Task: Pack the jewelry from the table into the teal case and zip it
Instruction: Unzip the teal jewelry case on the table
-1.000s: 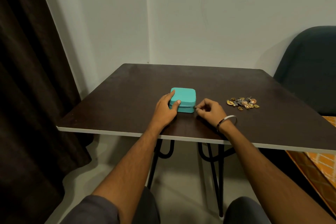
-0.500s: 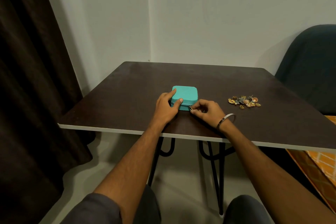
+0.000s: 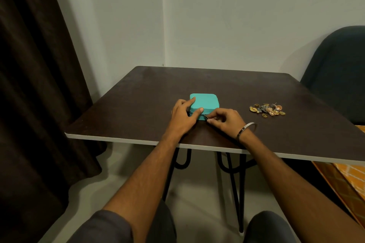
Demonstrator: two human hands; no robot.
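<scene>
A small teal case (image 3: 205,101) lies flat with its lid down near the middle of the dark table (image 3: 227,85). My left hand (image 3: 184,117) grips its near left corner, index finger on the lid and thumb against the front side. My right hand (image 3: 223,119) pinches the small metal zipper pull (image 3: 206,117) at the case's front side. A heap of gold and copper jewelry (image 3: 267,110) lies on the table to the right, apart from both hands.
The table's pale front edge (image 3: 197,145) runs just below my wrists. A dark upholstered chair (image 3: 335,77) stands at the right, a dark curtain (image 3: 35,85) hangs at the left, and an orange patterned surface (image 3: 353,179) shows at lower right.
My right hand has drawn the zipper pull leftward along the case's front side, from the right corner toward the middle. My left hand keeps its grip on the case.
</scene>
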